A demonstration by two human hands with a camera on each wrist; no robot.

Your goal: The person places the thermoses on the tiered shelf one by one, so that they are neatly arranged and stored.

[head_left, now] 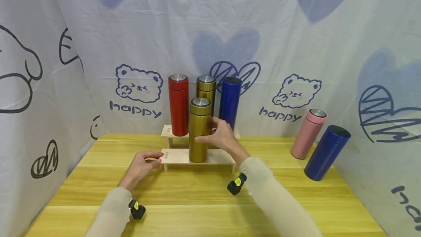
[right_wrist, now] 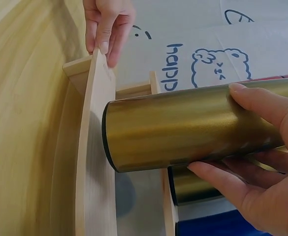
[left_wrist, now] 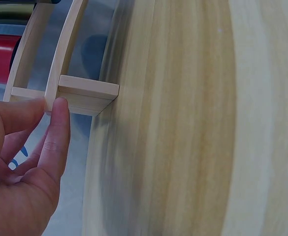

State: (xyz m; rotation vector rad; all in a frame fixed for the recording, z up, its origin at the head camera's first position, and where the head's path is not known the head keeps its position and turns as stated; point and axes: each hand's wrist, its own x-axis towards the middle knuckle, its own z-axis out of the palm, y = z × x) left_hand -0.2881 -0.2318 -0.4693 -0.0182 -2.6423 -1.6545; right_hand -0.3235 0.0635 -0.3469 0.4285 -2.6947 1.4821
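My right hand (head_left: 223, 134) grips a gold thermos bottle (head_left: 198, 138) with a silver lid, thumb and fingers on opposite sides. The bottle stands upright over the lower step of a small wooden two-step rack (head_left: 177, 156); whether its base fully rests there I cannot tell. My left hand (head_left: 142, 165) pinches the left end of that lower step between thumb and fingers, clearer in the left wrist view, where the hand (left_wrist: 30, 157) holds the board's edge. On the upper step behind stand a red thermos (head_left: 178, 109), another gold thermos (head_left: 206, 85), partly hidden, and a blue thermos (head_left: 230, 100).
To the right on the wooden table (head_left: 184, 207) stand a pink thermos (head_left: 308, 134) and a blue thermos (head_left: 326, 153), side by side. A white printed cloth (head_left: 144, 39) hangs behind the table and along both sides.
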